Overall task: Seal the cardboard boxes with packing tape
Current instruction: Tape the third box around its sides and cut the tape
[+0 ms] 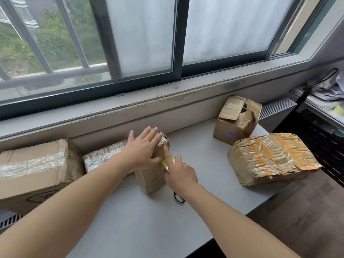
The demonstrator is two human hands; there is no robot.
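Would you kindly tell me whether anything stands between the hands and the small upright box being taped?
Nothing visible does. The left hand rests across the top of the small upright box, and the right hand presses yellow tape against its side with a forefinger.

Soft daylight from the wide dark-framed window (pixel 176 34), frosted panes blown near white. Pale grey tabletop (pixel 149 220) evenly lit, shadows faint (soft-edged). Tape gloss glints on the orange-striped cardboard box (pixel 273 157). Wide-angle bending at edges, slight overall softness.
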